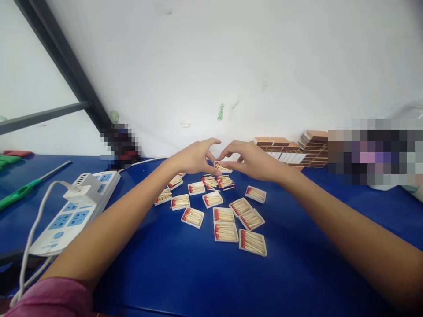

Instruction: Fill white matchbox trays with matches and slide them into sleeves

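A small white matchbox tray (226, 169) filled with red-tipped matches sits between my hands near the wall. My left hand (198, 157) is just left of it, thumb and fingers spread apart with nothing visible in them. From the right, my right hand (249, 159) reaches over the same tray, its curved fingers and thumb apart. The thumb is close to the tray's edge; whether it touches I cannot tell. Just in front lies a loose pile of matches (224, 181). Several more filled trays, such as a matchbox tray (253, 242), lie scattered nearer me on the blue tabletop (172, 268).
Brown-sided matchboxes (312, 152) are stacked by the wall at right. A white power strip (109, 180) with a plugged-in charger and cable lies at left, beside a green-handled screwdriver (23, 191). A dark metal frame (66, 57) rises at left; blurred patches flank the table's back.
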`<state>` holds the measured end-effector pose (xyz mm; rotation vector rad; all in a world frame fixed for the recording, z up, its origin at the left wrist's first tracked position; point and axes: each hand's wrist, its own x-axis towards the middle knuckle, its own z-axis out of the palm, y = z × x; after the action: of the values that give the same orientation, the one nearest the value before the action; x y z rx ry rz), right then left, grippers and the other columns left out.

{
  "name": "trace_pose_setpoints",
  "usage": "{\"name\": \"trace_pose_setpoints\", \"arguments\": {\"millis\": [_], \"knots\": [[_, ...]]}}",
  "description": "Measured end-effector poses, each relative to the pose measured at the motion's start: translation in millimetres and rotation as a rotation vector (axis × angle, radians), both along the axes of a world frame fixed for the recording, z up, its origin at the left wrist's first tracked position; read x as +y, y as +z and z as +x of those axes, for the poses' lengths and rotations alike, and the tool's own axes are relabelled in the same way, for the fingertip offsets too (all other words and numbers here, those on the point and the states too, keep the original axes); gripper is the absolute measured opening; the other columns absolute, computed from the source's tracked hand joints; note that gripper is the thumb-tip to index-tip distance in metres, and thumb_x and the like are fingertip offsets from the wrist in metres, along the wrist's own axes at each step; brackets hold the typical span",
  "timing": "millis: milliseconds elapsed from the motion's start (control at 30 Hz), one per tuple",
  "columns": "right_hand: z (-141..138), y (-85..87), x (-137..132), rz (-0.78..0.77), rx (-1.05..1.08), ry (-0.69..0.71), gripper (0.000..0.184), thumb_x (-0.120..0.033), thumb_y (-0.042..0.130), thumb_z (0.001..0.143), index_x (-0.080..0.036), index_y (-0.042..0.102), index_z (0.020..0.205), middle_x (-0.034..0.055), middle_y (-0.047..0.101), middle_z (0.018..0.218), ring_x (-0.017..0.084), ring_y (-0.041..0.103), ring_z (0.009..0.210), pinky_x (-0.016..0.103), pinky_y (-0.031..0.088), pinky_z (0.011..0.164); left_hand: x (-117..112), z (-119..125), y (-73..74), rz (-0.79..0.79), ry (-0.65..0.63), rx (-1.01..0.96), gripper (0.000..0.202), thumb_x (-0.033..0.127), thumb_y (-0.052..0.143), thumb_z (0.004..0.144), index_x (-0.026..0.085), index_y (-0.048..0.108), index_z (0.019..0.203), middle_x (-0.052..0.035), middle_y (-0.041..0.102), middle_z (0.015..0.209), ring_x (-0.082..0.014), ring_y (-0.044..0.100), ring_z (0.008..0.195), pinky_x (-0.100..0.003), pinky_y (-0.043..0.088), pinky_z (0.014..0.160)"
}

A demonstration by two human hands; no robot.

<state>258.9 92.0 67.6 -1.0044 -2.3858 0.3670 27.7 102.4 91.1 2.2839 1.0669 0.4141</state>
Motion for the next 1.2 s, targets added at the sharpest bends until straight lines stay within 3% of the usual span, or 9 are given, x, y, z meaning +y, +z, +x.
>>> {"name": "trace_pose_setpoints", "arguments": {"millis": [233, 533, 767, 867, 933, 1000, 1100, 1200], "knots": [[2, 1.3, -1, 0.013, -0.099, -0.002, 0.017, -0.035, 0.061, 0.097, -0.021, 0.07, 0.091, 0.0079, 0.073, 0.1, 0.023, 0.065, 0.092, 0.035, 0.047, 0.08, 6, -2, -4.7, 0.019, -0.026, 0.003, 0.102, 0.035, 0.089, 0.073, 0.014, 0.037, 0.158, -0.0187, 0.076, 0.123, -0.0278, 0.074, 0.099, -0.035, 0.051, 0.082], [3, -0.9, 2, -0.019, -0.054, 0.07, 0.023, -0.042, 0.062, 0.096, -0.023, 0.073, 0.102, 0.0074, 0.076, 0.106, 0.024, 0.068, 0.096, 0.037, 0.05, 0.082, 5, -4, -2.0, 0.003, -0.027, 0.002, 0.101, 0.035, 0.089, 0.074, 0.013, 0.038, 0.158, -0.0194, 0.076, 0.125, -0.0292, 0.075, 0.103, -0.036, 0.052, 0.086], [0, -2.3, 0, -0.031, -0.069, 0.017, 0.026, -0.045, 0.061, 0.096, -0.022, 0.073, 0.09, 0.0069, 0.076, 0.097, 0.023, 0.068, 0.088, 0.036, 0.049, 0.077, 4, -3, -1.3, 0.008, -0.024, -0.002, 0.098, 0.034, 0.09, 0.074, 0.013, 0.041, 0.157, -0.0201, 0.076, 0.124, -0.0296, 0.075, 0.102, -0.036, 0.053, 0.086], [-1, 0.8, 0, -0.026, 0.033, -0.097, 0.027, -0.045, 0.06, 0.097, -0.021, 0.072, 0.093, 0.008, 0.076, 0.098, 0.023, 0.068, 0.088, 0.037, 0.05, 0.078, 5, -5, -0.7, 0.011, -0.015, -0.03, 0.097, 0.036, 0.09, 0.075, 0.014, 0.042, 0.156, -0.0196, 0.075, 0.126, -0.0286, 0.075, 0.101, -0.036, 0.054, 0.086], [-1, 3.6, 0, -0.104, 0.091, -0.205, 0.029, -0.046, 0.06, 0.097, -0.019, 0.072, 0.098, 0.0094, 0.076, 0.096, 0.022, 0.067, 0.082, 0.037, 0.049, 0.074, 7, -8, -0.5, 0.019, -0.003, -0.055, 0.095, 0.036, 0.09, 0.075, 0.014, 0.043, 0.155, -0.0191, 0.075, 0.126, -0.0277, 0.076, 0.1, -0.036, 0.054, 0.087], [0, 5.4, 1, -0.294, 0.112, -0.269, 0.035, -0.052, 0.061, 0.097, -0.019, 0.073, 0.097, 0.0093, 0.073, 0.085, 0.019, 0.062, 0.067, 0.035, 0.047, 0.063, 9, -10, -0.3, 0.027, 0.007, -0.055, 0.091, 0.035, 0.09, 0.074, 0.014, 0.047, 0.152, -0.019, 0.076, 0.125, -0.0277, 0.076, 0.1, -0.036, 0.055, 0.087], [4, 3.4, 4, -0.54, 0.147, -0.284, 0.046, -0.064, 0.067, 0.09, -0.02, 0.075, 0.085, 0.0054, 0.063, 0.066, 0.014, 0.048, 0.053, 0.032, 0.037, 0.051, 11, -12, 0.3, 0.029, 0.008, -0.027, 0.083, 0.035, 0.092, 0.072, 0.014, 0.056, 0.144, -0.0194, 0.076, 0.124, -0.0284, 0.076, 0.102, -0.037, 0.055, 0.087], [8, -3.0, 9, -0.631, 0.174, -0.251, 0.048, -0.07, 0.077, 0.079, -0.022, 0.076, 0.078, 0.0022, 0.055, 0.061, 0.012, 0.04, 0.052, 0.03, 0.029, 0.048, 10, -10, 0.6, 0.025, -0.013, -0.005, 0.071, 0.033, 0.092, 0.071, 0.013, 0.066, 0.133, -0.0191, 0.076, 0.124, -0.028, 0.076, 0.101, -0.036, 0.056, 0.085]]}}
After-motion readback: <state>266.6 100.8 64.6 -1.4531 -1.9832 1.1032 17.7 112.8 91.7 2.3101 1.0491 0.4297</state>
